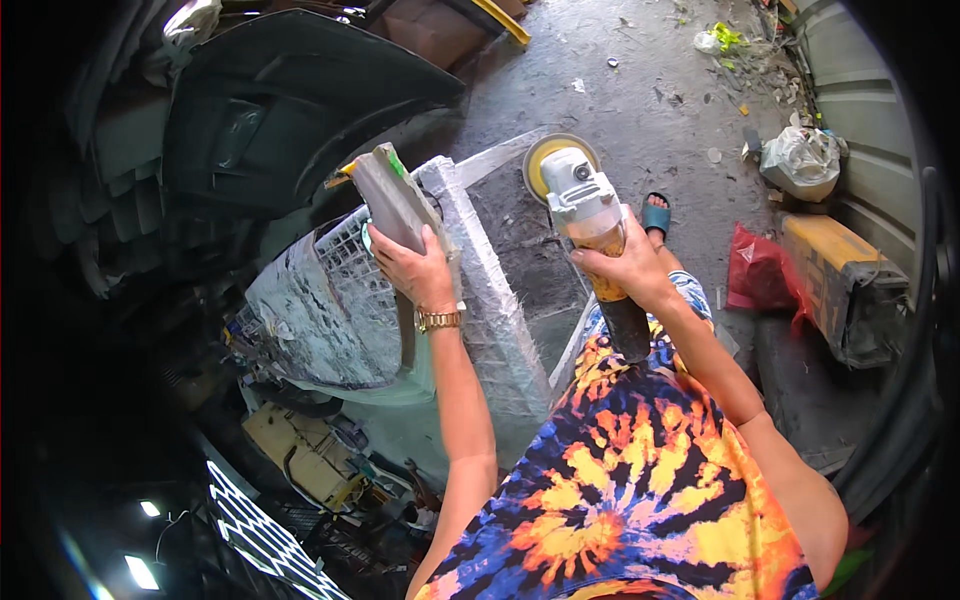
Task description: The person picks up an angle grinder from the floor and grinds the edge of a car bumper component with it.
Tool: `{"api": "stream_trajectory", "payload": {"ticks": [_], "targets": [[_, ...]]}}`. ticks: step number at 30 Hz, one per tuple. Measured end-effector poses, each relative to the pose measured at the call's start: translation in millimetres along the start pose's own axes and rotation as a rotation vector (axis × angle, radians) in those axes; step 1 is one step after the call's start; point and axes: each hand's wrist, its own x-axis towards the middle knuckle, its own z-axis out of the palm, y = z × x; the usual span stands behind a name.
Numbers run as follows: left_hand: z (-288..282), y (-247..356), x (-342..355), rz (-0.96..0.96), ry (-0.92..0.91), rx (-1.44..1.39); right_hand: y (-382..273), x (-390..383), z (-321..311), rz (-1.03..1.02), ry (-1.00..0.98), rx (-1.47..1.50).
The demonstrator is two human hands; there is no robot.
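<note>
My right hand point(635, 268) is wrapped round the yellow and black body of an angle grinder point(585, 205). Its round, pale yellow disc point(541, 163) points away from me, in the air and apart from other things. On the left, my left hand point(418, 270) grips a long grey piece point(388, 200), perhaps a body panel, with ragged, green and yellow marks at its far end. A gold watch sits on that wrist. Beneath the piece stands a white, fibrous-looking frame point(480, 255), beside a rough white moulded shape with a grid point(352, 262).
A dark car bonnet point(310, 100) leans at the far left. Along the right wall lie a white plastic bag point(802, 160), a red bag point(757, 270) and a yellow and black box point(840, 275). Scraps litter the concrete floor point(610, 110). Another person point(424, 508) shows small at lower left.
</note>
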Motion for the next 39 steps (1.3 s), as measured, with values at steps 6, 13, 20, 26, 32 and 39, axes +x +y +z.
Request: {"api": "stream_trajectory", "payload": {"ticks": [6, 13, 20, 26, 32, 39], "targets": [[-20.2, -21.0, -2.1, 0.140, -0.106, -0.081, 9.3, 6.5, -8.2, 0.001, 0.000, -0.041], [-8.3, -35.6, 4.0, 0.031, 0.063, -0.102, 11.1, 10.5, -9.0, -0.025, -0.040, -0.073], [-16.7, -38.3, 19.5, -0.004, 0.047, 0.001, 8.7, 11.6, -8.5, 0.023, -0.049, -0.061], [-25.7, -34.6, 24.6, 0.062, -0.034, 0.067, 8.6, 16.8, -9.0, 0.005, -0.081, -0.151], [-25.7, -15.6, 73.1, 0.068, 0.052, 0.103, 9.3, 14.6, -7.6, 0.005, -0.111, -0.087], [-24.2, -13.4, 124.9, 0.133, 0.177, 0.140, 15.6, 13.0, -7.7, 0.036, -0.086, -0.091]]}}
